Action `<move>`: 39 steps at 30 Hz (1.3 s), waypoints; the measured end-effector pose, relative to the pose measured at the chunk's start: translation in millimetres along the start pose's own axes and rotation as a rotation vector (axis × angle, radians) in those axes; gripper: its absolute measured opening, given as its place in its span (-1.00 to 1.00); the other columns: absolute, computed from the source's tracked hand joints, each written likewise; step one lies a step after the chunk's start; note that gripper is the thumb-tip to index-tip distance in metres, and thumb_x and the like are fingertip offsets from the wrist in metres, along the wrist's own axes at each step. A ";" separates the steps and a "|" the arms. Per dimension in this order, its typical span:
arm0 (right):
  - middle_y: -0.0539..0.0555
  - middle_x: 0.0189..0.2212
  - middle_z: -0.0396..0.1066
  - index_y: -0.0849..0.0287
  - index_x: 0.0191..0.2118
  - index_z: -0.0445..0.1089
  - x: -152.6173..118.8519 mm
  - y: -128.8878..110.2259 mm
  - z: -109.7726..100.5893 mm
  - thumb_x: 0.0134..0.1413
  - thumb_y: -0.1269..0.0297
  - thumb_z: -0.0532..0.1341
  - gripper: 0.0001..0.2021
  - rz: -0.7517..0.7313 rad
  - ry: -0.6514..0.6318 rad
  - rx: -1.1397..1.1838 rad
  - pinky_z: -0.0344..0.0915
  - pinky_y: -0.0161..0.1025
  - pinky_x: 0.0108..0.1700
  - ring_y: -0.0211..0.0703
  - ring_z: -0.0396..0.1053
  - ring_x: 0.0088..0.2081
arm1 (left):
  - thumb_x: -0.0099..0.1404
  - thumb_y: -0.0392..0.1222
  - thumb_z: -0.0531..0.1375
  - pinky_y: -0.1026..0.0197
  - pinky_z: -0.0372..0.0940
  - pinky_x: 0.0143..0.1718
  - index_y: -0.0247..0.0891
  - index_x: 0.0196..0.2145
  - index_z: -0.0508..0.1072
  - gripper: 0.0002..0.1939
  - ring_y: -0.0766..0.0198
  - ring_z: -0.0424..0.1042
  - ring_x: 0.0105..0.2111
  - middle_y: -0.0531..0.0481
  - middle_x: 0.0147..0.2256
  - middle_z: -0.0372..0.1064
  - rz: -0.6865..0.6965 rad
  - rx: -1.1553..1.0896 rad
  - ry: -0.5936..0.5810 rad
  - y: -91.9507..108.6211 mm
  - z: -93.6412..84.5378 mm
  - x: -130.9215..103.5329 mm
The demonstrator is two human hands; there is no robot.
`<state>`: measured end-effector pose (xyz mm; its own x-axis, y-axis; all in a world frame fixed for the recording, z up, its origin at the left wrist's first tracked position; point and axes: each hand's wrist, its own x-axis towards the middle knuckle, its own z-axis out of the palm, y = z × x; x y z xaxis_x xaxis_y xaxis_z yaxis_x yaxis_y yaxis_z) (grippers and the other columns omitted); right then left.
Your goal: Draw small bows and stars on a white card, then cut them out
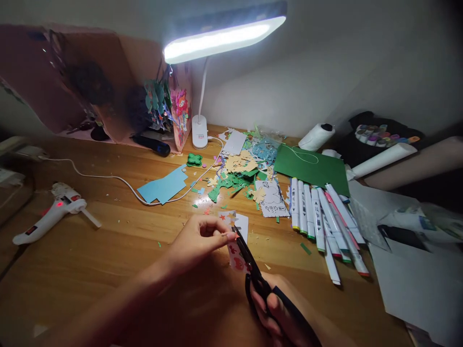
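Observation:
Between the thumb and forefinger of my left hand [202, 239] is a small orange-red paper piece [237, 236]. My right hand [269, 308] grips black scissors [253, 262], whose blades point up and away from me. The blade tips lie right beside the paper piece at my left fingertips. Under both hands is a white paper sheet [243, 225] with small orange and tan star shapes on it. Below the blades, a paper with red drawn figures [237, 261] shows, partly covered by the scissors.
Paper scraps [238, 166] are heaped below a lit desk lamp [226, 41]. Several markers [320, 217] lie on the right near a green sheet [311, 166]. Blue paper [164, 185] and a glue gun [54, 212] with its red light on lie left. A white cable [126, 183] crosses the table.

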<state>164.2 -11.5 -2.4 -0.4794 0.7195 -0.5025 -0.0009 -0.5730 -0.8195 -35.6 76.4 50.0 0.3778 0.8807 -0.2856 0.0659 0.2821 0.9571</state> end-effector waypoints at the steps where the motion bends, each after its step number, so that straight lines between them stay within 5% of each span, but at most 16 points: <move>1: -0.18 -0.70 -0.08 0.15 -0.47 0.13 -0.9 1.5 1.0 -0.16 -0.40 0.04 -0.40 -0.030 0.054 0.003 -0.13 -0.40 -0.65 -0.44 -0.17 -0.68 | 0.08 0.00 0.27 0.28 0.11 -0.47 -0.32 -0.52 0.48 -0.71 0.31 0.30 -0.51 0.00 -0.54 0.39 -0.012 -0.005 -0.005 0.4 -0.3 0.7; 12: -0.12 -0.67 0.04 0.16 -0.47 0.15 -3.1 -44.3 -1.1 -0.19 -0.42 0.03 -0.39 -0.022 -0.234 -0.111 0.00 -0.37 -0.61 -0.38 0.02 -0.64 | 0.06 -0.03 0.28 0.35 -0.06 -0.62 -0.33 -0.54 0.47 -0.73 0.45 0.08 -0.64 0.06 -0.60 0.30 -0.069 -0.053 -0.026 5.2 1.2 -0.4; 26: -0.11 -0.62 0.04 0.13 -0.43 0.14 -13.2 -49.3 9.9 -0.10 -0.38 0.01 -0.43 -0.072 -0.246 -0.027 0.01 -0.35 -0.60 -0.38 -0.04 -0.62 | 0.07 -0.04 0.28 0.35 -0.13 -0.66 -0.35 -0.53 0.44 -0.72 0.50 0.04 -0.69 0.06 -0.60 0.28 -0.047 -0.050 -0.039 5.2 6.0 -3.8; 32: -0.15 -0.69 0.02 0.13 -0.47 0.12 -3.0 -28.8 11.7 -0.19 -0.42 0.02 -0.39 -0.046 -0.223 0.035 0.05 -0.40 -0.64 -0.42 0.00 -0.69 | 0.08 -0.04 0.27 0.35 -0.11 -0.67 -0.35 -0.53 0.45 -0.72 0.50 0.05 -0.68 0.06 -0.59 0.28 -0.036 -0.061 -0.061 3.1 5.4 -4.3; 39: -0.13 -0.69 0.03 0.13 -0.51 0.08 -3.5 -33.0 9.9 -0.09 -0.40 -0.03 -0.41 -0.172 -0.179 -0.085 -0.07 -0.40 -0.68 -0.42 -0.02 -0.69 | 0.06 -0.04 0.27 0.36 -0.15 -0.67 -0.34 -0.54 0.45 -0.73 0.50 0.02 -0.69 0.10 -0.63 0.23 -0.100 -0.052 -0.078 10.3 4.5 -5.3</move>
<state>157.1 1.0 29.1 -0.6263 0.7181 -0.3034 -0.0256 -0.4079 -0.9127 -32.7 72.8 61.7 0.4425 0.8155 -0.3730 0.0596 0.3882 0.9196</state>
